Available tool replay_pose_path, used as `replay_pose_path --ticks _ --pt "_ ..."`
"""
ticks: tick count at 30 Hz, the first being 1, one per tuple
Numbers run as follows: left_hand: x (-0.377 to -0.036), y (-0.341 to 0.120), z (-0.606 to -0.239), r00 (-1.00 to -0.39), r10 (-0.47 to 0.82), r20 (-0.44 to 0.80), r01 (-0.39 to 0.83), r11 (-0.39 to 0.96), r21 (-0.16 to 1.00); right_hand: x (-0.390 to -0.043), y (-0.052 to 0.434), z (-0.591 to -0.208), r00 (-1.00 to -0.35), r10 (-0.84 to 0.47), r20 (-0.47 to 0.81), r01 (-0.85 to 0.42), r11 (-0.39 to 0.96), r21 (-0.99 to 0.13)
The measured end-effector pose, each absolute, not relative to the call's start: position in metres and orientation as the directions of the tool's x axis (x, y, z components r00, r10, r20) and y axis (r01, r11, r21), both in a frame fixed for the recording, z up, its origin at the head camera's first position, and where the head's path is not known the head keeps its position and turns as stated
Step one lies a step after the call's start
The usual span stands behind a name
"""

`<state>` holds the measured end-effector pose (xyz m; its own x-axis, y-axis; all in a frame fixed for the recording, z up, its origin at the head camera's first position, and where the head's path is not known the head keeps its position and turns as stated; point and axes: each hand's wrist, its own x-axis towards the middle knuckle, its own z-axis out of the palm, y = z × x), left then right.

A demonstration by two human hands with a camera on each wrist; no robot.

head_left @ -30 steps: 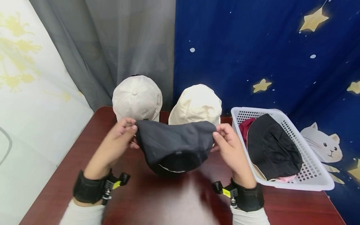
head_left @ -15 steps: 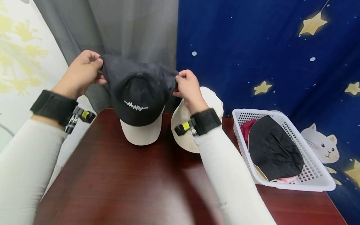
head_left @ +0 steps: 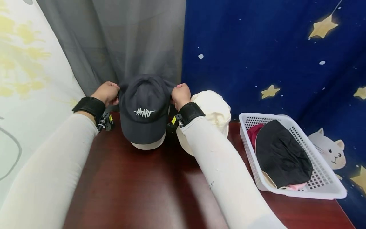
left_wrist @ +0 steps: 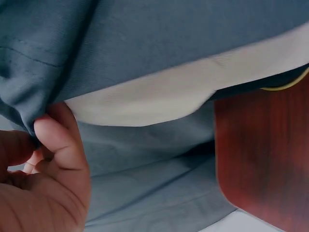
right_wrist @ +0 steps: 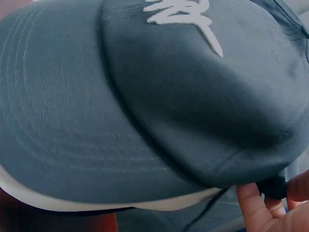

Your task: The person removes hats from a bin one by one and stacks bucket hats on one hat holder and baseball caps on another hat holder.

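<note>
A dark navy baseball cap (head_left: 144,128) with white "HEART" lettering sits over an off-white cap (head_left: 150,146), whose brim edge shows underneath. My left hand (head_left: 107,93) pinches the dark cap's edge on the left; in the left wrist view thumb and fingers close on the cloth. On the opposite side my right hand (head_left: 181,95) pinches the edge too, as the right wrist view shows near the back of the cap (right_wrist: 203,96). Beside the right forearm stands a cream hat (head_left: 214,106), partly hidden by the sleeve.
On the right of the dark red table (head_left: 137,190) stands a white plastic basket (head_left: 323,192). It holds a black hat (head_left: 281,156) along with red and pink cloth. A grey curtain (head_left: 148,38) and a blue starry curtain (head_left: 223,38) hang behind.
Both hands have carried the dark cap away from me and left, then lowered it over the off-white cap. Its brim now covers most of the off-white brim.
</note>
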<state>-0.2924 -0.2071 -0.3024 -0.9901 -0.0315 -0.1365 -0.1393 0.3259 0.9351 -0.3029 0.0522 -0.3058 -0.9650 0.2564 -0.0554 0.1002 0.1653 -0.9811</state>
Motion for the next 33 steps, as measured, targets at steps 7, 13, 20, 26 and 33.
replay_pose_path --ticks 7,13,20,26,33 --pt "-0.297 -0.201 -0.328 -0.979 -0.027 -0.200 -0.194 0.395 0.898 -0.307 0.062 -0.328 -0.962 0.267 -0.059 0.151 0.339 -0.928" --pt "-0.303 -0.198 -0.352 -0.979 -0.037 -0.202 -0.197 0.434 0.879 -0.310 0.067 -0.344 -0.968 0.238 -0.075 0.171 0.414 -0.894" --pt "-0.300 -0.194 -0.364 -0.977 -0.073 -0.201 -0.213 0.406 0.888 -0.310 0.067 -0.350 -0.967 0.253 0.007 0.121 0.487 -0.865" --pt "-0.300 -0.184 -0.375 -0.985 -0.169 0.028 -0.065 0.518 0.853 -0.308 0.073 -0.359 -0.962 0.242 0.122 0.020 0.512 -0.859" --pt "-0.266 -0.177 -0.381 -0.966 -0.233 0.109 -0.010 0.457 0.889 -0.272 0.080 -0.372 -0.958 0.130 0.256 -0.157 0.507 -0.847"
